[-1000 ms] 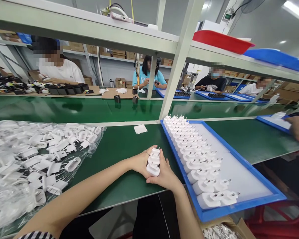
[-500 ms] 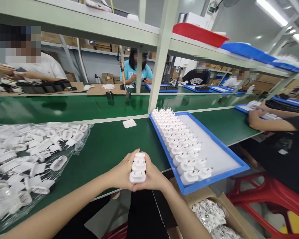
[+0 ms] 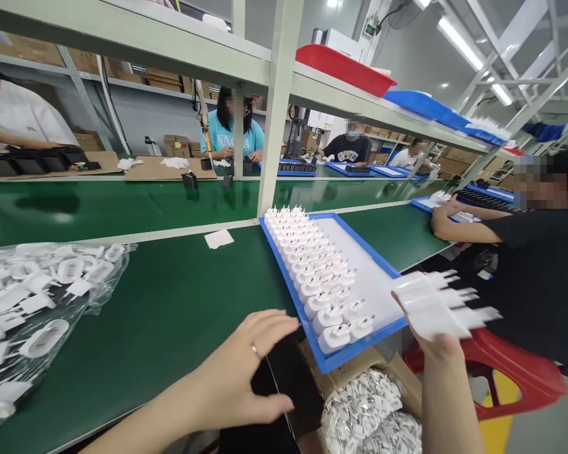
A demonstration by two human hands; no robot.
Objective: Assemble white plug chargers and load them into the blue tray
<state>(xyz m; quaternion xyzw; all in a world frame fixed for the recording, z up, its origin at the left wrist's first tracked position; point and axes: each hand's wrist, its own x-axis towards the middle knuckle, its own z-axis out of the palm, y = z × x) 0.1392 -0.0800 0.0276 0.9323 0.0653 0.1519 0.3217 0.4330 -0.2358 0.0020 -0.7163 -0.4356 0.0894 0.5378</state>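
Observation:
My right hand (image 3: 442,350) grips a row of white plug adapters (image 3: 428,306) off the right edge of the blue-rimmed tray, their pins pointing right; they are slightly blurred. Fingers apart and holding nothing, my left hand (image 3: 250,366) hovers over the bench's front edge, left of the tray. The tray (image 3: 288,301) carries rows of white plug adapters (image 3: 307,265) standing pins up along its left side, and its white base (image 3: 373,277) shows on the right. At far left, loose white adapters (image 3: 42,337) lie on a clear plastic bag.
A white paper piece (image 3: 219,239) lies on the green bench (image 3: 180,296). Below the tray stands a cardboard box (image 3: 409,384) of bagged white parts. A red stool (image 3: 515,372) and a person in black (image 3: 539,271) are at right. A shelf post (image 3: 279,107) rises behind the tray.
My hands have parted. The right one has carried the row of adapters up and right past the tray; the left has let go and opened. The view has turned rightward.

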